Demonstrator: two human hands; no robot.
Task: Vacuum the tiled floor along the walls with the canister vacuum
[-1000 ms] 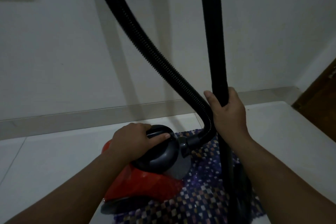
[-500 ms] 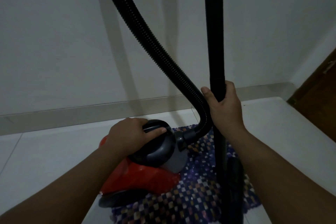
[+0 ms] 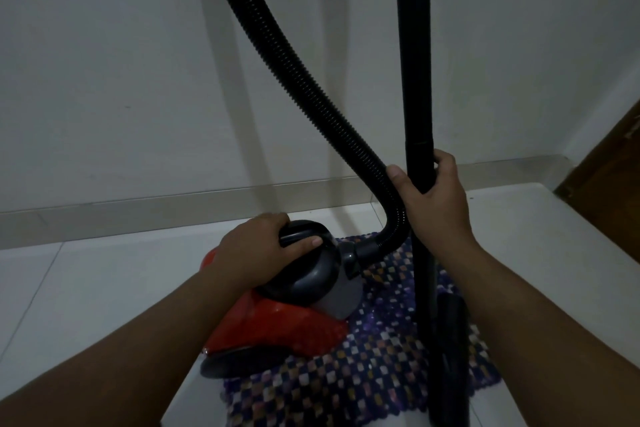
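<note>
One red vacuum cleaner (image 3: 277, 326) with one ribbed hose (image 3: 294, 80) and one straight black tube (image 3: 415, 62). One woven checked mat (image 3: 363, 381). Two hands: left hand (image 3: 258, 246), right hand (image 3: 434, 198). One wooden door (image 3: 609, 180), far right.

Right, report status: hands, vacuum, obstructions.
Left hand gripping red canister vacuum's dark handle. Right hand around upright black wand. Vacuum on checkered woven mat.

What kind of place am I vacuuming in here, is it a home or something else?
Probably a room in a home, near a corner. Signs: a pale tiled floor meeting a plain white wall, a small patterned mat under the red canister vacuum, and a wooden door at the right edge.
</note>
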